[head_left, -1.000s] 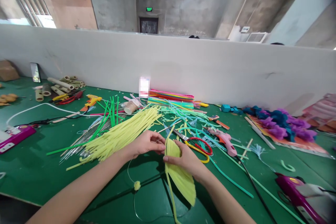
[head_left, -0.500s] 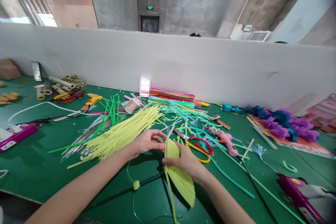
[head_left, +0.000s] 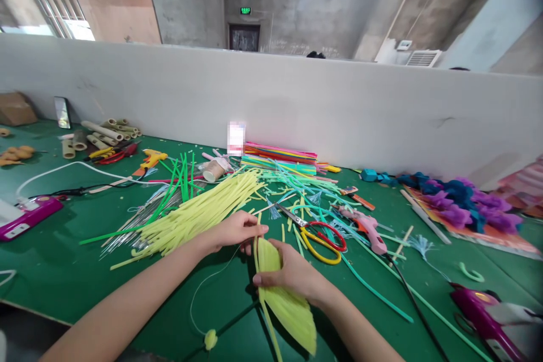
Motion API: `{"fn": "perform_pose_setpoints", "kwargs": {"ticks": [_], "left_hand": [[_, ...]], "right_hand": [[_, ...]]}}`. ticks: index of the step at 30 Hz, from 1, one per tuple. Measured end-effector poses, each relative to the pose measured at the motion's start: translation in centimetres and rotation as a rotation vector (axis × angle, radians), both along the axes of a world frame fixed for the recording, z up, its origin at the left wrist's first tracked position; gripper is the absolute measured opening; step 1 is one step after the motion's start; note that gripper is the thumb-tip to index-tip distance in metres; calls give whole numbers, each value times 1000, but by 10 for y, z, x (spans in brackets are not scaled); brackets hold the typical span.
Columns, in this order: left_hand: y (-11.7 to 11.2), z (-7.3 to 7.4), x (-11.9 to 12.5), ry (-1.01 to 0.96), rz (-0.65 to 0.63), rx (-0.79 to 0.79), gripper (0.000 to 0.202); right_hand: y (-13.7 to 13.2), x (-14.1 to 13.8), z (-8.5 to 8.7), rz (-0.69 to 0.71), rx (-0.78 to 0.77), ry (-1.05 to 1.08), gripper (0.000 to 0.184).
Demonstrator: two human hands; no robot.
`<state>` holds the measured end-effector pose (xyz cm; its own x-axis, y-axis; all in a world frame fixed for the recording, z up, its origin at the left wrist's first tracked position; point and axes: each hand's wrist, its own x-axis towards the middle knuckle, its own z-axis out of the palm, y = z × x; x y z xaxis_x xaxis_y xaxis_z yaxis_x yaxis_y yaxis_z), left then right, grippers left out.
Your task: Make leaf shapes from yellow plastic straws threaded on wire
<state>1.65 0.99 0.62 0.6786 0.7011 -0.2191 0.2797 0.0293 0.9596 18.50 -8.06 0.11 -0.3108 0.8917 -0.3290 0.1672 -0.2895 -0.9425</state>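
Left of the scissors [head_left: 323, 240], the right hand [head_left: 297, 272] grips a yellow leaf-shaped piece [head_left: 289, 312]; the left hand [head_left: 235, 232] pinches its edge strip [head_left: 267, 322], apparently aligning it; the next move likely calls for steady pressure.

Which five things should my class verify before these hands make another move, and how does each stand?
1. Right hand holds the yellow leaf-shaped piece: ok, thumb across its near side.
2. Left hand has a firm pinch: cannot tell; fingertips are at the piece's upper end, grip partly hidden.
3. Scissors clear of both hands: ok, lying beyond the right hand.
4. Thin wire tidy: not ok, looping loosely toward a small yellow ball.
5. Pink glue gun cool: cannot tell.
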Motion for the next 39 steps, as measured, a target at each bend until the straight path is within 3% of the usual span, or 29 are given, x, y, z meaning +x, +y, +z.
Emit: {"fn": "perform_pose_setpoints", "kwargs": {"ticks": [4, 9, 16, 30, 39], "left_hand": [[4, -2, -4, 12, 24, -97, 56], [9, -5, -12, 108, -102, -217, 53], [8, -10, -12, 102, -134, -305, 45], [13, -9, -17, 36, -142, -333, 46], [9, -5, -11, -87, -25, -275, 47]], "right_hand": [[0, 1, -4, -22, -15, -72, 63], [-1, 2, -7, -70, 5, -178, 77], [-3, -1, 2, -36, 18, -129, 65], [0, 2, -3, -11, 29, -154, 66], [1, 6, -9, -83, 6, -208, 88]]}}
